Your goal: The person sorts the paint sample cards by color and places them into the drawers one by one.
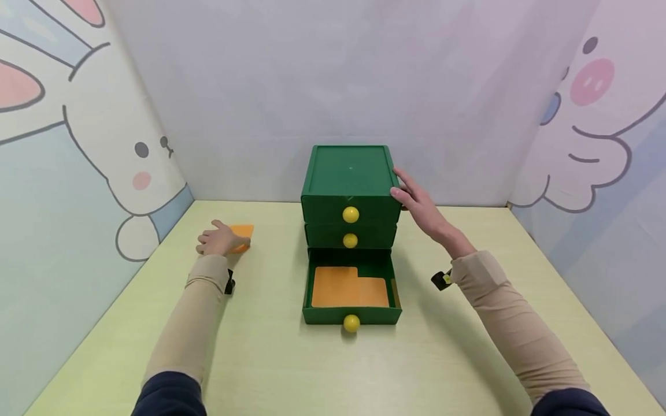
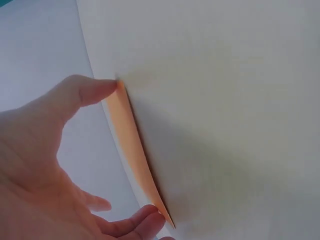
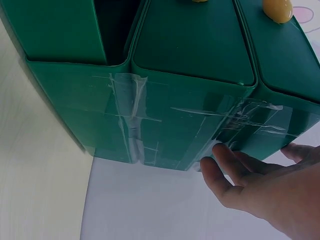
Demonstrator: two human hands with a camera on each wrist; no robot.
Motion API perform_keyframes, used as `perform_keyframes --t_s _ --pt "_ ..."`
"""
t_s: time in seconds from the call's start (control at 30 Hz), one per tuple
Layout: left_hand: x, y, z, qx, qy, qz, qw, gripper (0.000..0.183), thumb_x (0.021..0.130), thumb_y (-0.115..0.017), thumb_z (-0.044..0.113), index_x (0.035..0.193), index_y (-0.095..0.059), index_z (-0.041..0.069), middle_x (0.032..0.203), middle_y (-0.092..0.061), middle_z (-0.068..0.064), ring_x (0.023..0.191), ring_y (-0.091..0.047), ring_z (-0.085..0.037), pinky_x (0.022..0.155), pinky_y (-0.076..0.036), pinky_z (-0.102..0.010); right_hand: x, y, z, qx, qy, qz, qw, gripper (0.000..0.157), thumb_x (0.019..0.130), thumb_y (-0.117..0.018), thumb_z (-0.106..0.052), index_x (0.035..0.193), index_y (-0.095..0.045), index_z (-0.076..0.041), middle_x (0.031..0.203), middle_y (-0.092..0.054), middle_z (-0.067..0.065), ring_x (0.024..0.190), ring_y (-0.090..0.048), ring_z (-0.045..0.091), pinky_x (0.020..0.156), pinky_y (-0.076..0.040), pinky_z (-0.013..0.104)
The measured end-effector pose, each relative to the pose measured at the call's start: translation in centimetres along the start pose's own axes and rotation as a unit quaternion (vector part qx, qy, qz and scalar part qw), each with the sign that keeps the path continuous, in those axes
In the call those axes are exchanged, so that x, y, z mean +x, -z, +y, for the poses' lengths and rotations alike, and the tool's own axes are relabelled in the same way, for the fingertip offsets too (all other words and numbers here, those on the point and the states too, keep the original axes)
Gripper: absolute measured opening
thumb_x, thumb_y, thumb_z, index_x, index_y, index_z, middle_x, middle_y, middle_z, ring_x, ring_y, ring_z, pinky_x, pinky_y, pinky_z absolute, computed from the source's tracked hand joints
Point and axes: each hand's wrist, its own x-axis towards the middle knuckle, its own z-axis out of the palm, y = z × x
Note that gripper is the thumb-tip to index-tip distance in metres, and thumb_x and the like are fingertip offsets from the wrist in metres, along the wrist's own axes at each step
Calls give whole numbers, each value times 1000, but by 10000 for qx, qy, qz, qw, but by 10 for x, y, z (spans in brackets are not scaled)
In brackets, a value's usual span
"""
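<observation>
On the left of the table my left hand (image 1: 218,238) holds an orange card (image 1: 242,236) across its width. In the left wrist view the thumb presses one edge of the card (image 2: 131,140) and the fingertips the opposite edge. My right hand (image 1: 422,209) rests against the upper right side of a green three-drawer box (image 1: 351,170). The right wrist view shows its fingertips touching the taped side wall (image 3: 170,120). The bottom drawer (image 1: 325,316) is pulled out, and orange cards (image 1: 335,287) lie flat in it. The two upper drawers are closed.
Each drawer has a yellow ball knob (image 1: 351,323) at its front. A pale wood-look table (image 1: 281,370) carries the box. Behind it hangs a white backdrop (image 1: 250,115), with cartoon-printed side panels (image 1: 624,173) at left and right.
</observation>
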Motion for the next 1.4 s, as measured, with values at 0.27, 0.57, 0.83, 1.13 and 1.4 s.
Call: perform_keyframes --t_s 0.27,0.57,0.83,1.13,1.4 --pt "-1 6 -4 48 1 -234 9997 116 83 -65 49 149 10 -10 140 -11 -52 124 -25 -59 102 -27 -66 1 -1 1 9 -12 -20 10000 60 103 -38 -41 156 -11 -33 157 -28 17 141 -35 35 110 -32 59" --pt "-1 3 -6 125 -155 49 9998 114 83 -66 44 148 9 -12 135 -21 -51 117 -34 -59 97 -33 -68 -1 0 -1 5 -57 -11 10000 60 104 -38 -39 156 -10 -32 157 -28 18 140 -36 36 111 -32 59" --pt "-1 -4 -6 63 -508 25 9987 103 86 -63 49 143 -9 -19 134 -28 -49 116 -35 -57 94 -37 -64 -1 0 -2 29 -91 -29 10000 62 103 -38 -42 156 -8 -32 157 -27 18 140 -36 36 109 -33 58" --pt "0 -5 -5 245 -580 62 9980 106 87 -61 50 145 -3 -17 137 -26 -49 120 -34 -59 97 -34 -67 -2 -1 -5 62 -128 -36 9999 60 103 -38 -39 156 -8 -34 157 -28 17 140 -36 35 109 -32 58" --pt "8 -5 -6 593 -782 215 9949 107 87 -61 49 145 -2 -19 131 -40 -47 114 -43 -60 92 -37 -70 -2 -2 -5 85 -172 -23 9998 60 103 -37 -39 156 -8 -34 157 -29 17 138 -37 35 108 -33 56"
